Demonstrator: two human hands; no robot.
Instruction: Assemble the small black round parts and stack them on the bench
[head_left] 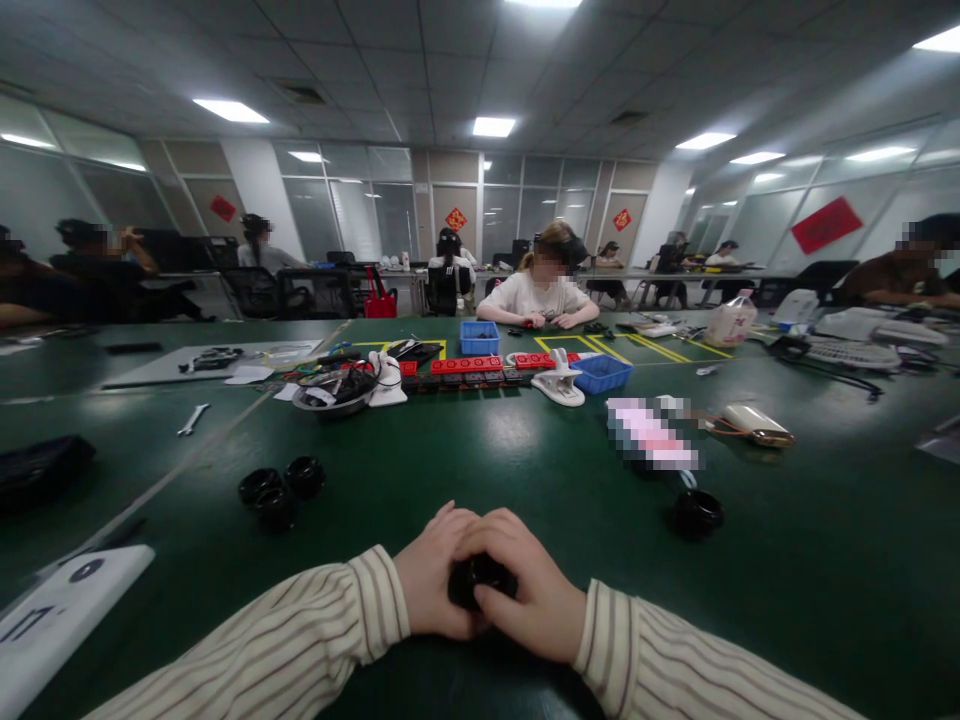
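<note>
Both my hands meet at the near edge of the green table (465, 460). My left hand (429, 585) and my right hand (525, 590) are closed together around a small black round part (477, 578), of which only a little shows between the fingers. Striped sleeves cover both forearms. Three similar black round parts (279, 487) lie clustered to the left, apart from my hands. One more black round part (697, 512) lies to the right.
A white board (52, 620) lies at the near left, a wrench (192, 419) further back. A bowl of wires (334, 388), red blocks (466, 366), blue bins (600, 373) and white clamps (559, 385) stand mid-table. A person (541, 290) sits opposite; others work at the sides and behind.
</note>
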